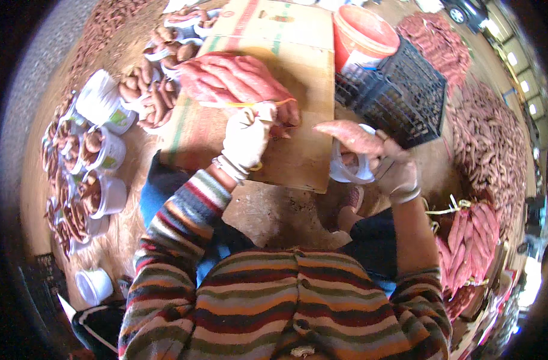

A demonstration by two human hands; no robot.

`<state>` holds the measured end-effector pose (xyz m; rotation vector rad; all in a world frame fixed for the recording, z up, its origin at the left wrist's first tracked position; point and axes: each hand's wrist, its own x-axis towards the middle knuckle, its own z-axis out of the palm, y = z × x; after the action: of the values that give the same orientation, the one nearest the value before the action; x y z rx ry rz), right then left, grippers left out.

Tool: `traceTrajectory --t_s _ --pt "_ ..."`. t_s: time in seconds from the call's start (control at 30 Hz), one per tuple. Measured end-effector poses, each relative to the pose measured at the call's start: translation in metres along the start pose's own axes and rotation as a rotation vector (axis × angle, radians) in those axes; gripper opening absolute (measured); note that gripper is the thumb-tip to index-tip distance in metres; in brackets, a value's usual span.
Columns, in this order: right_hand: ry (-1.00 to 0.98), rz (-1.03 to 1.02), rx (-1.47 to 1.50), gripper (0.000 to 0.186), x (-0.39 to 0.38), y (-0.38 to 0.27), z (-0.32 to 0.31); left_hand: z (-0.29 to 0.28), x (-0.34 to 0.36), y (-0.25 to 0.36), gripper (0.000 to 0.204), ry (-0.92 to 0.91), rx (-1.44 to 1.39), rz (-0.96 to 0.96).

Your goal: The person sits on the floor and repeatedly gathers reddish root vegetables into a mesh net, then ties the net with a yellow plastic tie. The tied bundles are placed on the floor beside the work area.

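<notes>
A red mesh bag (232, 81) packed with sweet potatoes lies on a flat cardboard sheet (307, 156) in front of me. My left hand (247, 137), in a pale glove, is closed on the edge of the bag's mouth, where a yellow drawstring runs. Some sweet potatoes show at that mouth. In my right hand (400, 174), also gloved, is a long reddish sweet potato (349, 135), its tip pointing toward the bag. Below it stands a small white bucket (339, 171) with sweet potatoes inside, partly covered by the held one.
White buckets (111, 198) of sweet potatoes line the left side, beside a stack of white lids or tubs (98, 99). A black crate (400, 90) and a red bucket (364, 36) stand at far right. Filled red mesh bags (469, 240) lie near right; sweet potatoes heap (490, 150) beyond.
</notes>
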<state>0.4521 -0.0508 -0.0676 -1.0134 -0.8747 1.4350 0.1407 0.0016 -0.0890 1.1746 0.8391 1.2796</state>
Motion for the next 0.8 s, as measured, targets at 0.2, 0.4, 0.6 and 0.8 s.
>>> traceTrajectory --t_s 0.2,0.4,0.6,0.8 --pt "-0.071 0.013 0.021 0.027 0.007 0.085 0.052 0.008 0.000 -0.004 0.023 0.111 0.073 0.152" --pt "-0.195 0.119 0.258 0.030 0.044 0.107 0.110 0.012 -0.001 0.002 0.026 0.214 0.358 0.280" --pt "-0.179 -0.607 -1.315 0.037 0.055 0.064 0.139 0.008 -0.005 0.012 0.022 0.193 0.551 0.329" --pt "-0.295 -0.256 -1.131 0.034 0.058 0.066 0.138 0.004 -0.003 0.008 0.025 0.142 0.641 0.137"
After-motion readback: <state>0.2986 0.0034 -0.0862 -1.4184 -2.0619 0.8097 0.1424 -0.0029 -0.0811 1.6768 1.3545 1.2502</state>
